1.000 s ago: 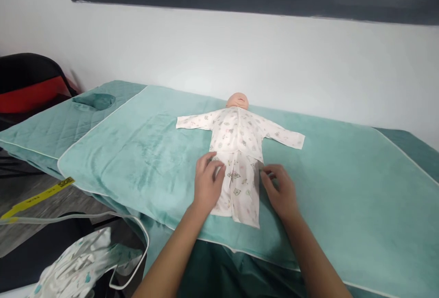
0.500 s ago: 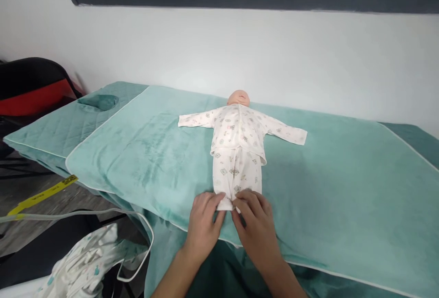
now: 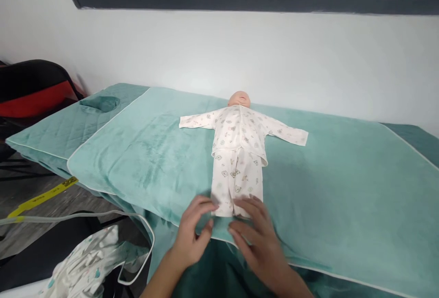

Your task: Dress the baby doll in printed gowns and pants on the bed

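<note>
A baby doll (image 3: 239, 99) lies on its back on the green bed cover, its head toward the wall. It wears a white patterned baby shirt (image 3: 240, 128) with both sleeves stretched out sideways, and matching baby trousers (image 3: 228, 179) below. By the left trouser cuff is my left hand (image 3: 195, 229), its fingers curved and apart, holding nothing. My right hand (image 3: 255, 234) hovers over the right cuff with its fingers spread; it covers part of that leg. Whether its fingertips touch the cloth is hard to tell.
The green cover (image 3: 343, 188) spans the bed, with a face hole (image 3: 100, 103) at its left end. Crumpled printed cloth (image 3: 87, 261) lies on a dark seat at lower left, near a white cable (image 3: 151, 234) and a yellow tag (image 3: 44, 196). A black and red chair (image 3: 37, 99) stands left.
Both hands have let go of the trouser cuffs. The left hand has drawn back left, and the right hand's fingers have opened. The trouser legs now lie flatter and reach slightly lower.
</note>
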{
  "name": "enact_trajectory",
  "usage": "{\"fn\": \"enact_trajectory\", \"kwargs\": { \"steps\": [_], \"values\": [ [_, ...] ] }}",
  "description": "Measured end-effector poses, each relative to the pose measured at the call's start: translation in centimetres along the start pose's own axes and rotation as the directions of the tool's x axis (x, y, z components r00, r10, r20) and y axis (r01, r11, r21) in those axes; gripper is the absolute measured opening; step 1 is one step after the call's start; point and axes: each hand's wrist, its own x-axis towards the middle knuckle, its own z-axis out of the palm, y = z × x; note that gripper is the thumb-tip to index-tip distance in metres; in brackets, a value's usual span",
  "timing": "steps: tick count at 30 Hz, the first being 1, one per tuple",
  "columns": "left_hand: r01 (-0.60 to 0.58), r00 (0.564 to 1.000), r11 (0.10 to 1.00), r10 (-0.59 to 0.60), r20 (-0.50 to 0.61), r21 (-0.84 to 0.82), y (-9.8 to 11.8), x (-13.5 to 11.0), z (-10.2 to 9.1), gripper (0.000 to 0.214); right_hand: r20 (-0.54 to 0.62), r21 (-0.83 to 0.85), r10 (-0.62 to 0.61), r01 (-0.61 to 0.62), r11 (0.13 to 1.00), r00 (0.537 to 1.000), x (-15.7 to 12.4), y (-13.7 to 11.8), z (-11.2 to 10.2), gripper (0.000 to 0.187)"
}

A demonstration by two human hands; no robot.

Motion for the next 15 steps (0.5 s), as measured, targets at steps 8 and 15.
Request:
{"fn": "enact_trajectory", "kwargs": {
  "steps": [8,15],
  "values": [
    [0.379,0.856,0.852,-0.471,-0.213,-0.361,-5.3,13.9,1.3,0.038,-0.186,0.340,0.784,-0.710,0.617,0.592,11.4,12.2,-2.8,0.041],
    [0.458,0.849,0.733,-0.528,0.004,-0.502,-7.8,19.9,3.5,0.059,-0.095,0.443,0.786,-0.682,0.582,0.610,16.1,16.6,1.4,0.044]
  ]
}}
